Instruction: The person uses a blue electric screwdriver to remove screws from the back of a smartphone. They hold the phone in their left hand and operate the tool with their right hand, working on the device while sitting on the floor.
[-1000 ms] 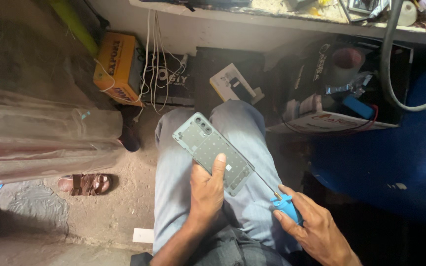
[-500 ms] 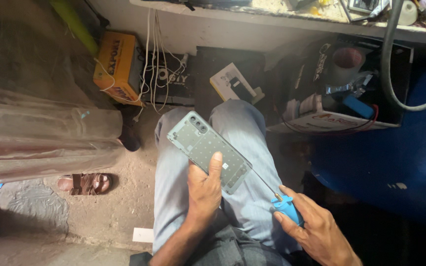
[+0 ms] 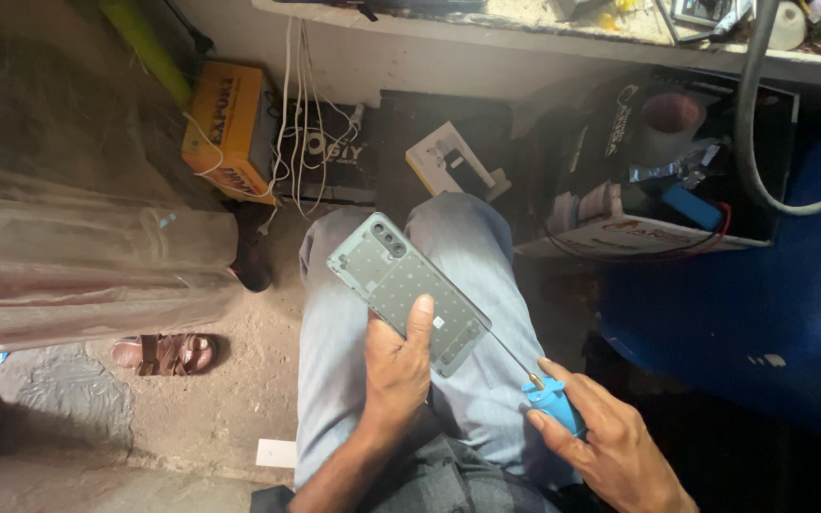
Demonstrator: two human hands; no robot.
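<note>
My left hand [image 3: 397, 366] holds a grey-green phone back panel [image 3: 401, 281] flat over my lap, thumb lying across its lower part. The panel has a camera cut-out at its far end and a dotted inner face. My right hand [image 3: 608, 445] grips a thin screwdriver [image 3: 549, 397] by its blue handle. The metal shaft runs up and left, and its tip reaches the panel's lower right edge. Both hands rest above my legs in blue-grey trousers [image 3: 486, 256].
An orange box [image 3: 228, 123], white cables [image 3: 298, 104] and a small phone box [image 3: 448, 161] lie on the floor under a shelf edge. An open carton [image 3: 658, 161] with parts stands at right, beside a blue seat [image 3: 762, 304]. A sandal [image 3: 165, 353] lies left.
The panel has shifted slightly to the left and tilted a little in my left hand. My right hand and the screwdriver stay in nearly the same place.
</note>
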